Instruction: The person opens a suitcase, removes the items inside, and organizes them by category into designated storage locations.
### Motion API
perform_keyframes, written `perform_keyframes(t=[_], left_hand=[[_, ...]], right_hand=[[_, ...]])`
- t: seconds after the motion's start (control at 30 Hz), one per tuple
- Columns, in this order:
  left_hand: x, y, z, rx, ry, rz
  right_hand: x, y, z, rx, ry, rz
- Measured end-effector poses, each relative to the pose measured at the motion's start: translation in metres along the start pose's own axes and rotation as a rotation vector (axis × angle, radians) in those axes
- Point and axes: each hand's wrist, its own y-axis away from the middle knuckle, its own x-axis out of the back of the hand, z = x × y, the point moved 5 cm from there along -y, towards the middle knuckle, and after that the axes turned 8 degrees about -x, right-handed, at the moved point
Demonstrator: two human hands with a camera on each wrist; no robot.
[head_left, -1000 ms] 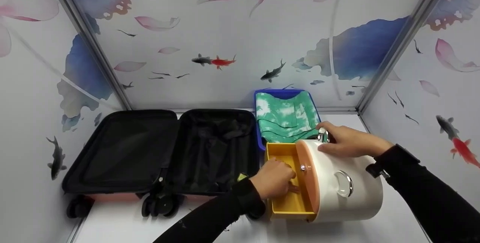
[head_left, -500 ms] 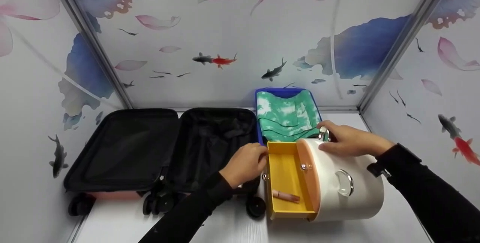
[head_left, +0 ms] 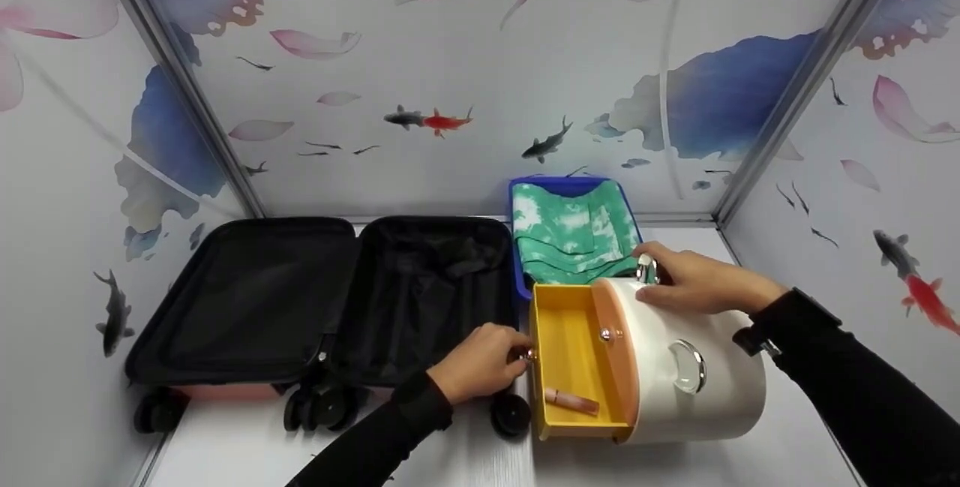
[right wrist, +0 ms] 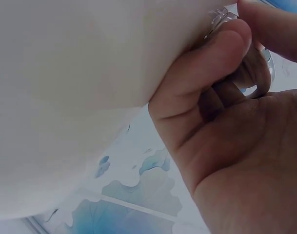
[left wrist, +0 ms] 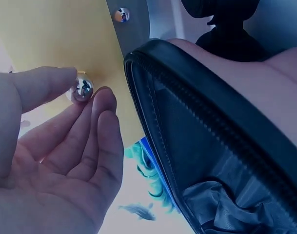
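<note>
A white, round-backed storage box (head_left: 709, 397) with an orange front (head_left: 619, 367) stands at the right in the head view. Its yellow drawer (head_left: 566, 314) is pulled out to the left, and a pink lipstick-like tube (head_left: 572, 401) lies inside near the front corner. My left hand (head_left: 480, 367) is at the drawer's outer face; in the left wrist view its thumb and fingers pinch the round silver knob (left wrist: 83, 88). On top of the box, my right hand (head_left: 697, 282) grips the shiny handle (head_left: 646, 269). Its fingers curl round that handle in the right wrist view.
An opened black-lined suitcase (head_left: 262, 299) with wheels (head_left: 511, 416) lies left of the drawer, close beside it. Behind the drawer, a blue tray (head_left: 517, 262) holds folded green-and-white cloth (head_left: 574, 232). Printed wall panels (head_left: 450, 44) enclose the white tabletop (head_left: 232, 446).
My left hand has come out of the drawer, leaving the pink tube there, and moved to the knob on its outer face. My right hand stays on the handle.
</note>
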Motion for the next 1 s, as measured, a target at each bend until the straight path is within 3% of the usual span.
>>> perform_keyframes(t=[0.33,0.67,1.0], left_hand=[[-0.008,-0.008,0.006,-0.044,-0.003,0.0],[-0.021,-0.027,0.018,-0.098,0.008,0.011],[-0.034,-0.047,0.03,-0.11,0.001,0.03]], right_hand=[[-0.002,-0.001,0.001,-0.015,-0.015,-0.009],[-0.002,-0.003,0.001,-0.066,-0.025,-0.02],[-0.001,-0.003,-0.001,-0.091,-0.019,-0.006]])
